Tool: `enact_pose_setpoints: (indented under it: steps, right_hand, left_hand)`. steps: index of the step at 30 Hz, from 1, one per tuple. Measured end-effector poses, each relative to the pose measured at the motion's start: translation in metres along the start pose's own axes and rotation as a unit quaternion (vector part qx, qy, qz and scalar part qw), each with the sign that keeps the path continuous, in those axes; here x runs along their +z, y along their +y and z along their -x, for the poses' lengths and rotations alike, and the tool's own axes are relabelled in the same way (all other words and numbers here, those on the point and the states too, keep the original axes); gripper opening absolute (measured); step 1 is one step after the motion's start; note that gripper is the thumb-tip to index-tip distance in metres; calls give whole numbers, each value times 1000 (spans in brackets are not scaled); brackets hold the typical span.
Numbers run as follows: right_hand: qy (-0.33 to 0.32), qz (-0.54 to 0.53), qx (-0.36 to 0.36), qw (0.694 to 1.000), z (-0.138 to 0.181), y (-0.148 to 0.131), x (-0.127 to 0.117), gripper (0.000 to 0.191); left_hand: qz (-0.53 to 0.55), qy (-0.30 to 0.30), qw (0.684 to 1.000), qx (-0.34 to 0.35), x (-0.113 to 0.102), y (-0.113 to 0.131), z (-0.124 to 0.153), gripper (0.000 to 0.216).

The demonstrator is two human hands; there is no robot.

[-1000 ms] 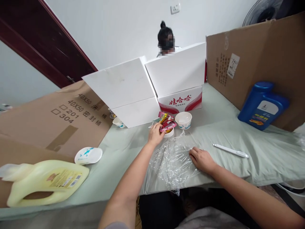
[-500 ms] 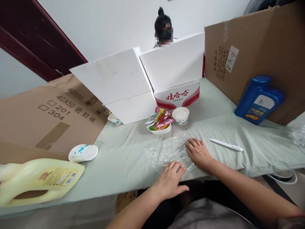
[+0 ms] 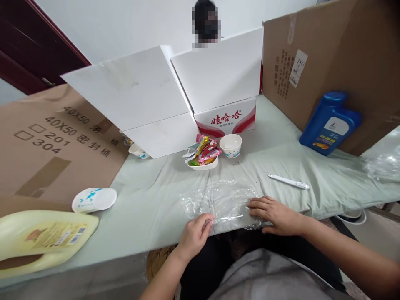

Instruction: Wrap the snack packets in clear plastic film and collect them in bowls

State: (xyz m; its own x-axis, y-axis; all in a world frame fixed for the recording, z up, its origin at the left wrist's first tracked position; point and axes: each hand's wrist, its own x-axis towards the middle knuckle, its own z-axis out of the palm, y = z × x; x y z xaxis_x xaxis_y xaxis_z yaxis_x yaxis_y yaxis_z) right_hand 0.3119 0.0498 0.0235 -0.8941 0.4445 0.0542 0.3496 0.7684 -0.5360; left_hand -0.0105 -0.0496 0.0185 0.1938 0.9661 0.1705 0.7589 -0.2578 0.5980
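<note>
A crumpled sheet of clear plastic film (image 3: 229, 202) lies spread on the green tablecloth near the front edge. My left hand (image 3: 196, 234) pinches its near left corner between thumb and fingers. Flat on the film's right side rests my right hand (image 3: 271, 214), fingers stretched out. Behind the film stands a small white dish (image 3: 204, 166) heaped with wrapped sweets (image 3: 206, 152). Beside that dish is a white paper bowl (image 3: 231, 146) with a blue pattern. A white utility knife (image 3: 289, 181) lies to the right of my right hand.
White panels (image 3: 125, 91) and a red-and-white carton (image 3: 226, 118) stand at the back, a person (image 3: 206, 23) behind them. Large brown boxes (image 3: 300, 83) flank the table. A blue bottle (image 3: 331, 125) is at right; a yellow jug (image 3: 46, 241) and tipped paper cup (image 3: 93, 200) are at left.
My left hand has gone from spread fingers to a pinch on the film's corner and moved left. My right hand has slid slightly right and nearer. The film looks flatter; the view has shifted.
</note>
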Motion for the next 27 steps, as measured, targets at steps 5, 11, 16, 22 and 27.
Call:
enact_pose_setpoints:
  steps: [5,11,16,22,27]
  right_hand:
    - [58,-45,107,991,-21,-1,-7,27]
    - [123,-10,252,960,-67,15,-7,22]
    - [111,44,332,936,-87,27,0,24]
    - [96,76,368,922,-96,26,3,23]
    - [89,99,381,915,-97,26,4,21]
  left_hand:
    - [-17,27,996,-82,-16,-10,-40,16]
    - [-68,59,981,-173,-10,-31,-74,18]
    - [-107,106,965,-216,1,-41,-70,20]
    - [-129,145,949,-247,-1,-56,-64,25]
    - [-150,144,925,-318,-13,-67,-77,19]
